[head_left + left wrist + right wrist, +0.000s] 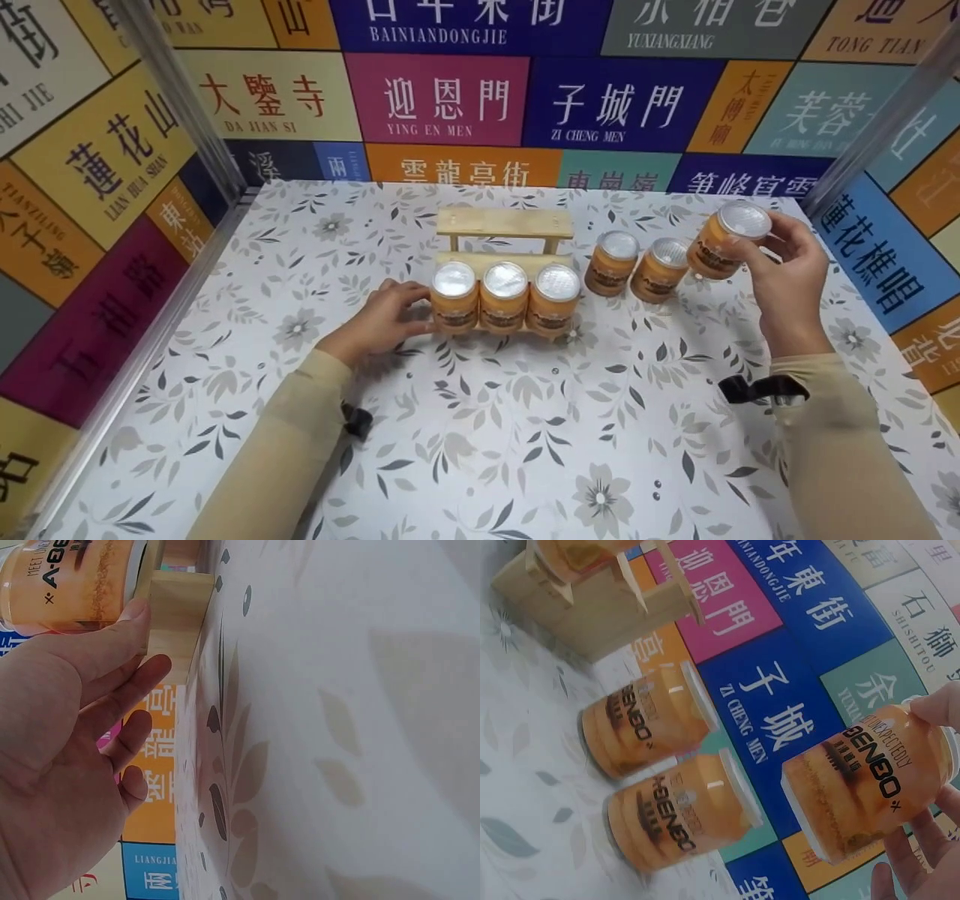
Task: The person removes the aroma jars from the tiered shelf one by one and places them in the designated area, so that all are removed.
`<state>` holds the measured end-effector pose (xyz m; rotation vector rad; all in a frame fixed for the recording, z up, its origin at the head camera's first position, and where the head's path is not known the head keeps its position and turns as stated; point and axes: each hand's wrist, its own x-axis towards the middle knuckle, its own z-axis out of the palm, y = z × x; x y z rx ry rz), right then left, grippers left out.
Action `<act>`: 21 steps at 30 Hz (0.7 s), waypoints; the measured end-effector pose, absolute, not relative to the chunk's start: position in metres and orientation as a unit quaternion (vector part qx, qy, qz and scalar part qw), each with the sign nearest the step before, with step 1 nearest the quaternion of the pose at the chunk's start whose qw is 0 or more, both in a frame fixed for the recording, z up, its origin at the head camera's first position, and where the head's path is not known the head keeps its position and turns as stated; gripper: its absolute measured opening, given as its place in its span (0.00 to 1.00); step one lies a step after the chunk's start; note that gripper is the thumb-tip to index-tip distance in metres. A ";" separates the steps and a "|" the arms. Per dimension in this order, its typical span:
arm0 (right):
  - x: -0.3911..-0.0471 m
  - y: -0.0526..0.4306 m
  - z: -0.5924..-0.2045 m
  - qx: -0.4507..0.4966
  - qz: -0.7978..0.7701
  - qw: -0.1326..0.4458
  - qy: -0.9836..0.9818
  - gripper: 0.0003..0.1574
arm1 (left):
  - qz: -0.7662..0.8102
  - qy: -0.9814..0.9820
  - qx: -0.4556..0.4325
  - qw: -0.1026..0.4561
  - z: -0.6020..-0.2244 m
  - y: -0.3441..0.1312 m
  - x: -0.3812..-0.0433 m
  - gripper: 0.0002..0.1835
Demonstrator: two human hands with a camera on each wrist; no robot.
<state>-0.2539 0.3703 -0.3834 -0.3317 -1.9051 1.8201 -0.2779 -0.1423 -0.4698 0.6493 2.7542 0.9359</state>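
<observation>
Nearest, two beige fabric sleeves (277, 442) w/ black straps (358, 421) are reaching over a white, leaf-and-flower-patterned tabletop (510, 420).

L hand (386, 315) is touching the left end of a pale wooden tiered rack (504, 223), right by the leftmost jar there. Its outer fingers are bending loosely, tips free; thumb is lying at the wood's edge. Can't tell if thumb + index are pinching it.

Three orange cylindrical jars w/ silvery lids (504, 304) are sitting in a row at the rack's front. Just R of the rack, two matching orange jars (658, 274) are standing on the table, lids up.

Beyond those to the R, R hand (795, 281) is grasping a sixth orange jar (712, 251) b/w thumb and fingers, holding it tilted, off the table.

Step in hand, prob.: handling that one jar while L is minding the rack. Next move is likely calling for a firm grip, plus clearance from the standing pair.

Farthest back, a wall of coloured sign panels (442, 101) is rising behind everything.
</observation>
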 end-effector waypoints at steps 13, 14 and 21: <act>-0.257 0.394 -0.402 -0.173 0.604 0.225 -0.745 0.34 | 0.320 0.919 0.211 0.095 -0.472 -0.146 -0.278 0.35; -0.257 0.397 -0.404 -0.176 0.597 0.223 -0.751 0.34 | 0.320 0.919 0.211 0.095 -0.471 -0.145 -0.278 0.35; -0.264 0.410 -0.420 -0.179 0.550 0.197 -0.792 0.35 | 0.318 0.919 0.218 0.086 -0.471 -0.143 -0.279 0.34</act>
